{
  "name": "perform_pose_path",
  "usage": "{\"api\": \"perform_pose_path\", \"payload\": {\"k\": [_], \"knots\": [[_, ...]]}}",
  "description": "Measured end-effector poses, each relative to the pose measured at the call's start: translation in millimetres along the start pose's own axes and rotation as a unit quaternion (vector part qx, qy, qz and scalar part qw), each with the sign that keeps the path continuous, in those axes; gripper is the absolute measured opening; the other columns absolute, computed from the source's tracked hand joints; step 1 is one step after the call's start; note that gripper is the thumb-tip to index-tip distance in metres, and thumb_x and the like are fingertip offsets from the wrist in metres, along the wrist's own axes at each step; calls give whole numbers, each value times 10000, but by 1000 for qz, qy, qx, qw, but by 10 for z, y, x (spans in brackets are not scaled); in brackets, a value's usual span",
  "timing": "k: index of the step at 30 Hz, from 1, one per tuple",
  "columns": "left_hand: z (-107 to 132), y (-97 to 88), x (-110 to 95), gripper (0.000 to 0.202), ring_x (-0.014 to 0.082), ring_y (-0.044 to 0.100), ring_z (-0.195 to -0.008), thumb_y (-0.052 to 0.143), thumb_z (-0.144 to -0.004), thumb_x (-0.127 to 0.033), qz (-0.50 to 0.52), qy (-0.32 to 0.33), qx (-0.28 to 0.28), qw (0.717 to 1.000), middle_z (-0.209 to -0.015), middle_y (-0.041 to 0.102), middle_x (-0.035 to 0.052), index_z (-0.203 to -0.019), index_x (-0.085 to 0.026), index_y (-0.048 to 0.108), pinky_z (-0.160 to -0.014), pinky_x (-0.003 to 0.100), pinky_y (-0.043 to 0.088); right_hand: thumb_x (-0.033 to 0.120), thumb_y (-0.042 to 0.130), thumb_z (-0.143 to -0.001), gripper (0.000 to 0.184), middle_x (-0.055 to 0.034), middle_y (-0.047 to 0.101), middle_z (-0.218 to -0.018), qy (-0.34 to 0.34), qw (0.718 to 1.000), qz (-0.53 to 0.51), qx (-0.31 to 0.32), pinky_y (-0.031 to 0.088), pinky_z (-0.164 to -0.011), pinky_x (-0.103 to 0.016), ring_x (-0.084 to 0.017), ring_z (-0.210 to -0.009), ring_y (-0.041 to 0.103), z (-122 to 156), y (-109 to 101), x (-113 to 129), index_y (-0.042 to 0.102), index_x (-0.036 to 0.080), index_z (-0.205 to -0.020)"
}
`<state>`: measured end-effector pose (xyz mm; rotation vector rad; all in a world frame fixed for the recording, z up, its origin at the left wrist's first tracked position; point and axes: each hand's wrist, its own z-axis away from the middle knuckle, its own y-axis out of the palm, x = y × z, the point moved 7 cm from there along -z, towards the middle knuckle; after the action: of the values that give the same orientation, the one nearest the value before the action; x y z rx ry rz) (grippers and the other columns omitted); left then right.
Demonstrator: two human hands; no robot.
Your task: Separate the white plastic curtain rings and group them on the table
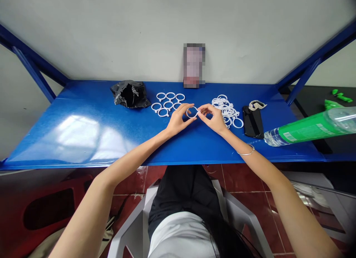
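Observation:
Between my two hands a white plastic ring [187, 114] with a small eyelet is held just above the blue table. My left hand [179, 119] grips its left side with thumb and fingers. At the ring's right side, my right hand [213, 117] pinches the eyelet end; the fingertips hide its detail. Several similar white rings [162, 112] lie spread out flat to the left, beyond my left hand. A heap of overlapping white rings [229, 110] lies just right of my right hand, which covers part of it.
A crumpled black plastic bag [130, 95] stands open at the back left of the blue table [139, 135]. On the right are a black phone [252, 121], a cream hair claw [257, 105] and a water bottle [308, 128] lying down. A pixelated upright object [194, 65] leans against the wall.

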<state>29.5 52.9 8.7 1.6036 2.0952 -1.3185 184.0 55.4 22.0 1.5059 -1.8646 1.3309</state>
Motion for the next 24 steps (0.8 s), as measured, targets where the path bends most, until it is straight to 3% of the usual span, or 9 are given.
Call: {"api": "perform_pose_path", "payload": {"k": [10,17,24], "knots": [[17,1,-57,381,178,652,-966,537,-972,-357,-42,61,-10,997,-1254,601,150,-1308,-177,522,-875,335,555,399,652,-860,218,-31,714,-852,10,999,15,30,557,-668,-305,-170,-730,678,2,55,-55,627,217,-976],[17,-3,-51,404,174,661,-953,531,-974,-389,-63,50,-3,997,-1262,604,153,-1316,-174,529,-904,352,558,323,630,-849,170,-32,712,-845,4,999,23,40,556,-672,-308,-175,-738,678,5,68,-53,623,213,-978],[19,-9,-41,421,161,662,-922,536,-971,-421,-52,53,-10,997,-1258,612,156,-1307,-167,534,-818,306,574,321,619,-849,198,-35,707,-888,6,999,17,43,555,-676,-307,-176,-754,672,13,61,-47,609,222,-1020]]}}
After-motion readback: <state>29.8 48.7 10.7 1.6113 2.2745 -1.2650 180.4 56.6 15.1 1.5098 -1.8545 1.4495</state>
